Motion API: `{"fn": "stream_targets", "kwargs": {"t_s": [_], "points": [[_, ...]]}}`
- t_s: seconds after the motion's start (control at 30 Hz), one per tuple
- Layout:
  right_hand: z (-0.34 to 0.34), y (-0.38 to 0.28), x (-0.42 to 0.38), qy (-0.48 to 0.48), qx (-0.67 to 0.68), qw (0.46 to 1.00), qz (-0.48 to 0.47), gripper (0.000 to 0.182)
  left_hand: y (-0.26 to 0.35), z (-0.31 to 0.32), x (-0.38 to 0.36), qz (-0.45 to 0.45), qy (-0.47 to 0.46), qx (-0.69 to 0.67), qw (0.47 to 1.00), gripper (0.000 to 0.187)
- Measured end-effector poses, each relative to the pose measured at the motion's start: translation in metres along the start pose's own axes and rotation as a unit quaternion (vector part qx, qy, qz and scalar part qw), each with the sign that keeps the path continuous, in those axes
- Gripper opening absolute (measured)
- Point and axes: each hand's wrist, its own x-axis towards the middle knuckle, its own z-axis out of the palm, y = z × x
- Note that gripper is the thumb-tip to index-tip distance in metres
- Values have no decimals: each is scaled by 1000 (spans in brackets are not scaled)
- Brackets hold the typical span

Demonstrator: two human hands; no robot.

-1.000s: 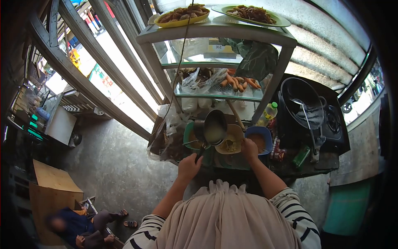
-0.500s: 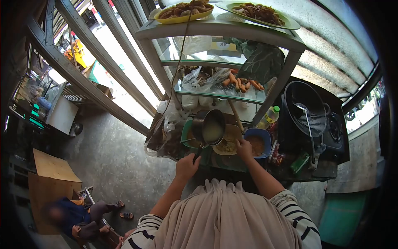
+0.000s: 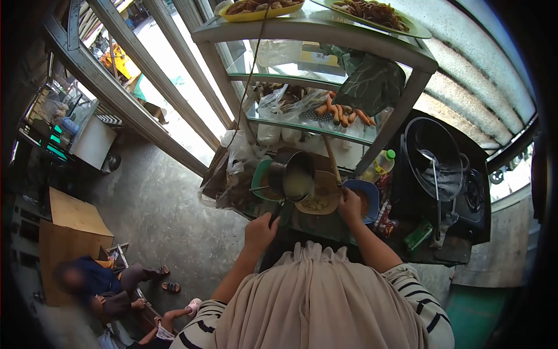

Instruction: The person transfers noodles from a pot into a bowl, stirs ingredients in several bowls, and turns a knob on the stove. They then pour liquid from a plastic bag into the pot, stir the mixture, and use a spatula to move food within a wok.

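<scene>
My left hand (image 3: 261, 231) is closed round the dark handle of a saucepan (image 3: 282, 170). The pan tilts to the right over a cream bowl (image 3: 331, 207), and pale liquid shows inside the pan. Yellowish food with small bits lies in the bowl. At the bowl's right rim is my right hand (image 3: 350, 207), fingers curled; what they hold is hidden. A long wooden stick (image 3: 332, 160) slants down to near those fingers. Left of the pan, partly covered, sits a green bowl (image 3: 260, 180). A blue bowl (image 3: 369, 189) with brownish contents stands beside my right hand.
Behind stands a glass display case (image 3: 314, 125) holding carrots (image 3: 343, 110) and plastic bags. To the right are a bottle (image 3: 379, 165), a green can (image 3: 418, 235) and a large wok (image 3: 433, 157) on a stove. A person (image 3: 110, 291) sits at lower left.
My right hand has shifted slightly right and up, away from the bowl's middle. The pan stays over the bowl. The view has tilted slightly, and another person's leg now shows at lower left.
</scene>
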Motion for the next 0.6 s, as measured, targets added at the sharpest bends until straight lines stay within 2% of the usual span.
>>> {"fn": "stream_targets", "kwargs": {"t_s": [0.1,0.17,0.2,0.27,0.3,0.37,0.4,0.47,0.5,0.57,0.6], "points": [[3,2,-1,-22,-66,998,-3,22,0,-3,1,0,4,-5,1000,31],[11,4,6,-72,19,995,59,24,1,-7,5,-2,3,-7,1000,31],[9,5,9,-73,18,995,59,24,1,-11,7,-2,4,-10,1000,31],[-1,6,20,-5,-24,999,30,26,0,-14,12,-3,7,-14,1000,31],[1,8,19,-5,-23,999,29,26,-2,-16,14,0,7,-14,1000,31],[13,20,11,-70,-21,996,57,25,-5,-19,17,4,4,-13,1000,30],[17,27,13,-70,-20,996,59,25,-6,-21,19,6,-1,-17,1000,30],[25,37,23,-8,100,985,139,24,-8,-23,20,8,-7,-21,1000,29],[18,26,23,-8,101,985,139,24,-9,-25,21,12,-10,-19,1000,29],[-6,-14,22,-50,-74,990,111,24,-12,-27,26,18,-11,-13,1000,29],[2,-12,23,-49,-72,990,113,24,-13,-28,27,20,-15,-14,1000,29]]}}
